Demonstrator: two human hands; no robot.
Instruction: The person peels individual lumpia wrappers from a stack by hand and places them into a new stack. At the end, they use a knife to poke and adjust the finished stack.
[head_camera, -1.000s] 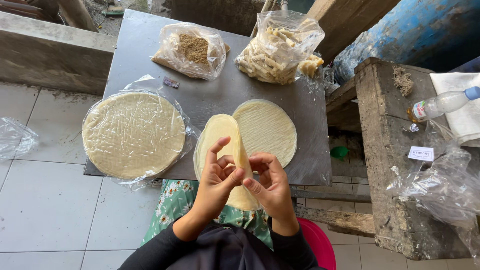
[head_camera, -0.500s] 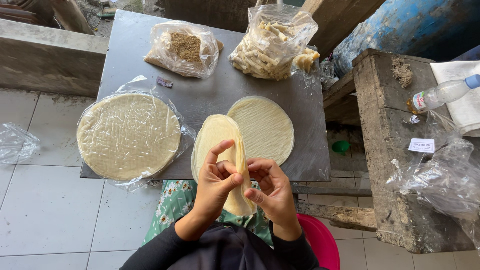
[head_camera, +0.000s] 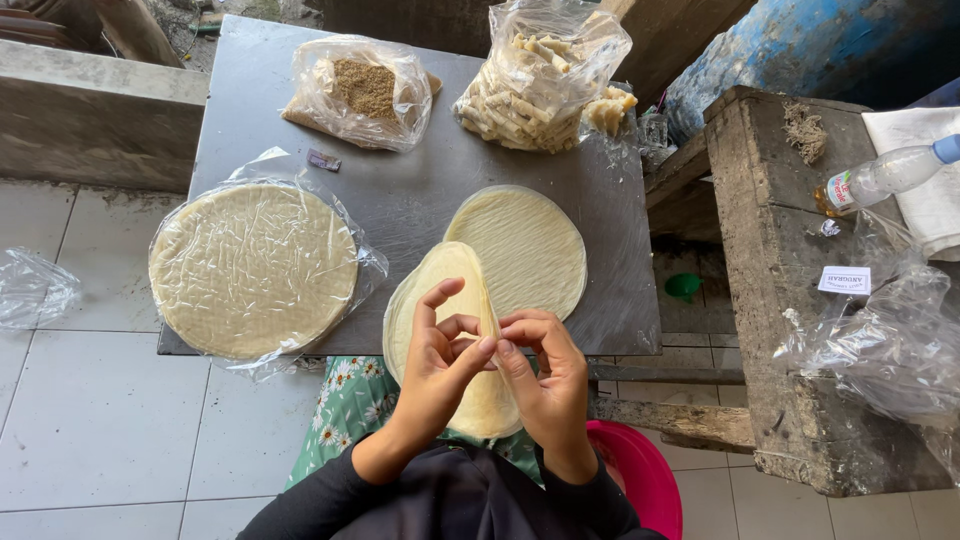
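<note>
Your left hand (head_camera: 437, 355) and right hand (head_camera: 545, 372) meet fingertip to fingertip over the pale round wrapper (head_camera: 445, 310), pinching its raised fold at the near edge of the grey metal table (head_camera: 400, 190). A second wrapper (head_camera: 525, 250) lies flat just beyond, overlapped by the first. The plastic-covered stack of wrappers (head_camera: 252, 268) sits to your left, with the bag of brown filling (head_camera: 362, 92) and the bag of rolled sticks (head_camera: 540, 80) at the far edge.

Daylight falls on pale floor tiles (head_camera: 90, 420); a grey metal worktop (head_camera: 400, 195) stands between a concrete ledge (head_camera: 90, 100) and a rough wooden bench (head_camera: 790, 300).
</note>
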